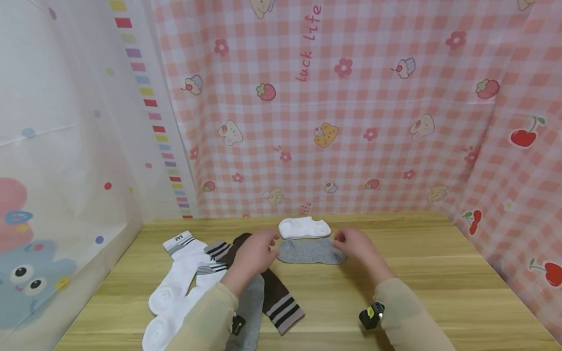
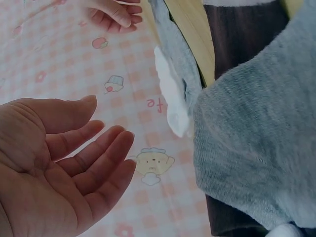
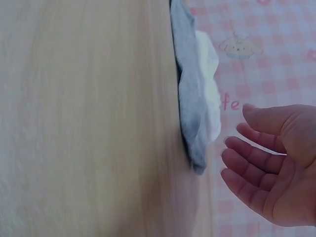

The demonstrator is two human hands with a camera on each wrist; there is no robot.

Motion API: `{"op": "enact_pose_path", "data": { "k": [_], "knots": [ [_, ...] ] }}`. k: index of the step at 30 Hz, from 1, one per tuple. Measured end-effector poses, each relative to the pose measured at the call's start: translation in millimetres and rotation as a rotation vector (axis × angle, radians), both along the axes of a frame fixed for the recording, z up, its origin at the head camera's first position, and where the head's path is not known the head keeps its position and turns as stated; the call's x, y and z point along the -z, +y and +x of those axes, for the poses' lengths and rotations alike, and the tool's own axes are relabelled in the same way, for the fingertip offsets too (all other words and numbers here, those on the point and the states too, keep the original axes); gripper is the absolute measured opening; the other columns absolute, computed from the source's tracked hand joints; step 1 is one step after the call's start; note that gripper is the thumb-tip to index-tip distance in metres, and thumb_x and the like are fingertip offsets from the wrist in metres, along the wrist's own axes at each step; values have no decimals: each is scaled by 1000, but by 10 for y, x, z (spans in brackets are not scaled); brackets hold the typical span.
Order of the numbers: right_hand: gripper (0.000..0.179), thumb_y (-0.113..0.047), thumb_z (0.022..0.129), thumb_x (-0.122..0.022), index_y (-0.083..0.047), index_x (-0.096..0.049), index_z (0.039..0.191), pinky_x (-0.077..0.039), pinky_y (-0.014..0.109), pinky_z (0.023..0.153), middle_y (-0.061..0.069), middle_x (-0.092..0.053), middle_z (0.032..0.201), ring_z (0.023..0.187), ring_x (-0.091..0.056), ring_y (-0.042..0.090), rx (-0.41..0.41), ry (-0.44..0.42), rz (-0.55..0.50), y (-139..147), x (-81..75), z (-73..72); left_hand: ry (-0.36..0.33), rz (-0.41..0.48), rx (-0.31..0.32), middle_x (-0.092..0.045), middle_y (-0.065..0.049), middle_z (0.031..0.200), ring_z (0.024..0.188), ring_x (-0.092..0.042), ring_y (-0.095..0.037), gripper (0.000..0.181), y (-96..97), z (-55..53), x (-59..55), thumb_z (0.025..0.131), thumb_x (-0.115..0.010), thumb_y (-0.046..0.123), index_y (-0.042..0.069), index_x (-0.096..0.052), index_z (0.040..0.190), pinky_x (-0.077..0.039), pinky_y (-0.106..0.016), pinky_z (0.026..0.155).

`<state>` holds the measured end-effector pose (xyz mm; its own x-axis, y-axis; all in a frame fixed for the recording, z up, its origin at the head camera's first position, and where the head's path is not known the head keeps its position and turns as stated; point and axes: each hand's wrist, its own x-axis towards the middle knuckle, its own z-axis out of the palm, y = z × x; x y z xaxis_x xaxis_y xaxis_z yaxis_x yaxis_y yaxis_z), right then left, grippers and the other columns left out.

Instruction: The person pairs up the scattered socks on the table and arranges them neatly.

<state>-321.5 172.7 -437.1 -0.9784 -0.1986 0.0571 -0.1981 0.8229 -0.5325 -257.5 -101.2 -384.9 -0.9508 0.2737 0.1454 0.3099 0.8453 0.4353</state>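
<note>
Over the worktop (image 1: 417, 278), I see left hand (image 1: 256, 251) and right hand (image 1: 359, 247), fingers loose and empty, perhaps touching the grey sock (image 1: 311, 251), presumably laid to parallel the white sock (image 1: 304, 229).

I read "luck life" on pink cloth (image 1: 373, 102), running bottom to top; "life" again lower down. Wrist views: only "fe", upside down in left. Mark on white sock (image 1: 179, 265) cuff: can't make out.
</note>
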Motion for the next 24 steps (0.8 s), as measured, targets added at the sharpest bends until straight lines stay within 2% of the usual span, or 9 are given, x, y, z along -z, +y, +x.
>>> {"op": "enact_pose_path", "data": {
  "k": [4, 10, 14, 20, 24],
  "knots": [
    [16, -16, 93, -68, -2, -69, 98, -51, 44, 78, 7, -66, 88, 83, -62, 23, -52, 64, -32, -57, -41, 40, 33, -15, 1, -68, -10, 108, 98, -65, -26, 32, -54, 75, -5, 90, -73, 14, 5, -65, 120, -52, -43, 82],
    [14, -14, 93, -68, -1, -68, 99, -52, 43, 78, 5, -66, 88, 83, -62, 21, -115, 115, -64, -152, -94, 97, 100, -28, 20, -68, -9, 106, 93, -64, -24, 33, -170, 191, -17, 88, -75, 13, 6, -66, 119, -53, -41, 78],
    [13, -13, 92, -69, -2, -68, 98, -52, 42, 78, 5, -65, 88, 83, -61, 20, -145, 144, -76, -232, -134, 139, 110, -21, 23, -67, -9, 103, 93, -64, -24, 32, -244, 247, -18, 88, -75, 13, 7, -66, 117, -53, -41, 77],
    [15, -11, 91, -70, 1, -67, 99, -53, 43, 81, 9, -67, 92, 87, -64, 26, -232, 173, -91, -361, -164, 198, 113, -3, -6, -67, -8, 102, 91, -64, -24, 34, -341, 339, 30, 88, -76, 16, 6, -66, 119, -53, -41, 75],
    [16, -11, 91, -71, 0, -68, 101, -53, 43, 84, 11, -68, 97, 90, -65, 26, -240, 182, -103, -448, -175, 238, 95, 13, -23, -67, -9, 103, 92, -64, -23, 36, -402, 405, 65, 88, -76, 18, 5, -65, 120, -53, -41, 75]
  ]
}}
